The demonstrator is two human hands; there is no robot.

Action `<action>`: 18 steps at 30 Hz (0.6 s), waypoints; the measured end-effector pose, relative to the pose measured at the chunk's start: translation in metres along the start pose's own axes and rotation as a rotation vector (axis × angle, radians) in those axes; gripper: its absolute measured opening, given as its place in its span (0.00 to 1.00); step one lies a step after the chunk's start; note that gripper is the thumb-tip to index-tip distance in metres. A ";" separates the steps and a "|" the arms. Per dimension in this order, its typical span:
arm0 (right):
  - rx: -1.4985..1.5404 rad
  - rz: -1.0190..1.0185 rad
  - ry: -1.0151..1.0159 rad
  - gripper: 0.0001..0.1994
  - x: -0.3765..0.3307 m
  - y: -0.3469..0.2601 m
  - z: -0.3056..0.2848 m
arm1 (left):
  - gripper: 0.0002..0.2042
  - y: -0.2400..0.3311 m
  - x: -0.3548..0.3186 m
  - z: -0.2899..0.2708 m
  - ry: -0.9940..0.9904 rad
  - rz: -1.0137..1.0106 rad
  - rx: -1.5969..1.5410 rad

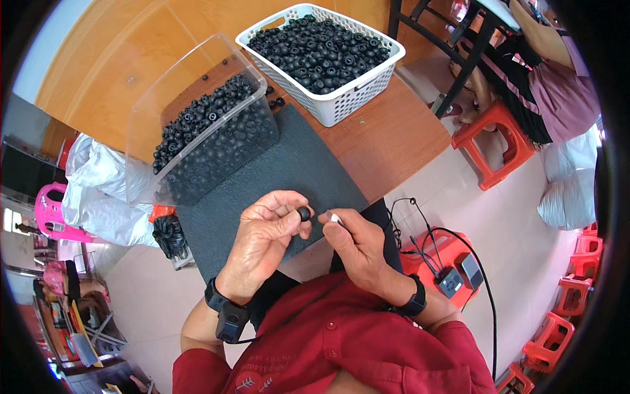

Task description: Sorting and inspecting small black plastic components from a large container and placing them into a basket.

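My left hand [266, 230] pinches a small round black piece [304, 213] between thumb and fingers. Close beside it, my right hand [354, 241] is closed on a small white tool [336, 219], of which only a short tip shows; its kind is hidden by my fingers. The tip points toward the black piece, with a small gap between them. Both hands are above the near edge of a dark mat [305, 154]. A clear plastic bin [266, 88], tilted on the mat, holds many similar black pieces [216, 115].
A white perforated basket [357, 102] heaped with black pieces stands on the wooden table [407, 134]. Right of my legs, a red stool [430, 253] carries cables and a black device [451, 282]. White sacks [105, 190] lie at the left. Another person [558, 92] sits at the upper right.
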State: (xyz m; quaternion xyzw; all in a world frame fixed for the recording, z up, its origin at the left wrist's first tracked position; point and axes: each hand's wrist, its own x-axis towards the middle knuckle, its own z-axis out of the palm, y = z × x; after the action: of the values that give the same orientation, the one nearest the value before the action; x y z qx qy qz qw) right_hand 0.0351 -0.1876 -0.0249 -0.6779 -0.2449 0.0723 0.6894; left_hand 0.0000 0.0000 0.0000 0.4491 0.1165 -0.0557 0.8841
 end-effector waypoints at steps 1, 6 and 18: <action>-0.015 -0.018 -0.001 0.09 0.003 -0.005 0.000 | 0.09 0.000 0.000 0.002 0.001 0.001 -0.015; -0.026 -0.135 0.043 0.09 0.006 0.000 0.006 | 0.08 -0.007 -0.002 0.009 0.010 0.010 -0.036; -0.196 -0.234 0.083 0.10 0.007 0.014 0.011 | 0.10 -0.018 -0.006 0.014 0.090 0.092 0.020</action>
State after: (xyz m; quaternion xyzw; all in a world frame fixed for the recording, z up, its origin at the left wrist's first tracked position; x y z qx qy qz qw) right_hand 0.0394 -0.1739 -0.0376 -0.7114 -0.2995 -0.0607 0.6329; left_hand -0.0069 -0.0216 -0.0050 0.4649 0.1349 0.0042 0.8750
